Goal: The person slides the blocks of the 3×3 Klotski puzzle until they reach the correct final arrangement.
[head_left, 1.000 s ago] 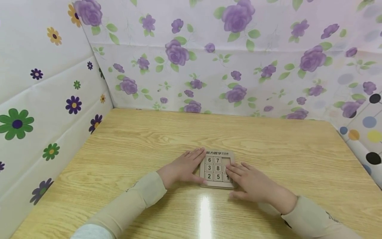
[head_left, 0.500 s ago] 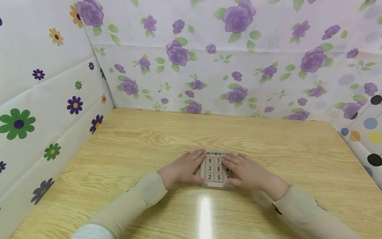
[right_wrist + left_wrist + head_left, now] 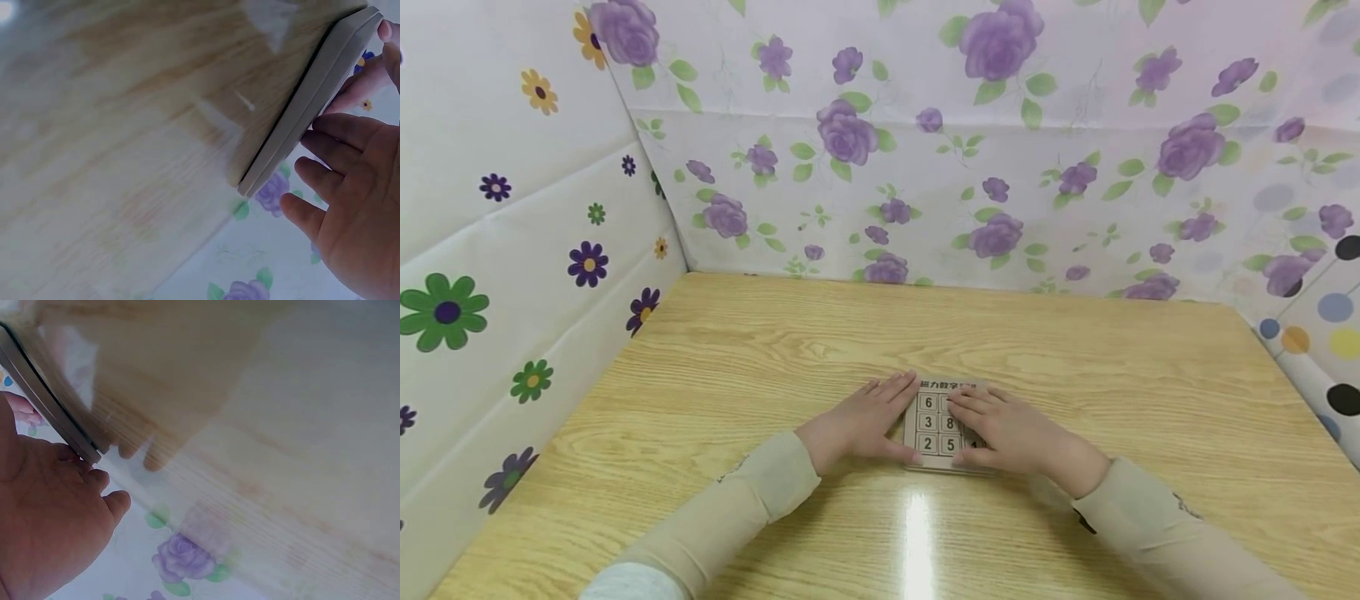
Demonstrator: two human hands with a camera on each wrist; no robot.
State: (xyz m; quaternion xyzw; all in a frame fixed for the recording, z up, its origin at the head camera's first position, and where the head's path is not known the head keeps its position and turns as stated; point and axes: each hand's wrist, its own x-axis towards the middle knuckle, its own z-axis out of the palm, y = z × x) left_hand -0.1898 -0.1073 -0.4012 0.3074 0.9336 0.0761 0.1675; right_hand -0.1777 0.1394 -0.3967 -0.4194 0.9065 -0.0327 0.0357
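A flat wooden number slide puzzle [image 3: 947, 465] lies on the table, with Chinese print along its top rim. The 6, 3, 2, 8 and 5 tiles [image 3: 928, 422] show. My left hand [image 3: 859, 423] rests along its left edge, fingers extended at the top corner and thumb on the bottom corner. My right hand [image 3: 1018, 429] lies over the right side, fingertips on the top row where the 7 was, thumb at the bottom rim. It hides most of the right column. In both wrist views the puzzle's side edge [image 3: 306, 106] shows beside the hand's fingers [image 3: 325, 147].
The wood-grain table [image 3: 775, 333] has a glossy top with a bright light reflection below the puzzle. Cloth with purple roses [image 3: 887, 175] stands behind it. A flowered cloth [image 3: 512, 250] borders the left side, and a dotted one [image 3: 1330, 333] the right.
My right hand has moved up and left across the puzzle, its fingertips going from the right column to the top row over the 7. My left hand has stayed in place.
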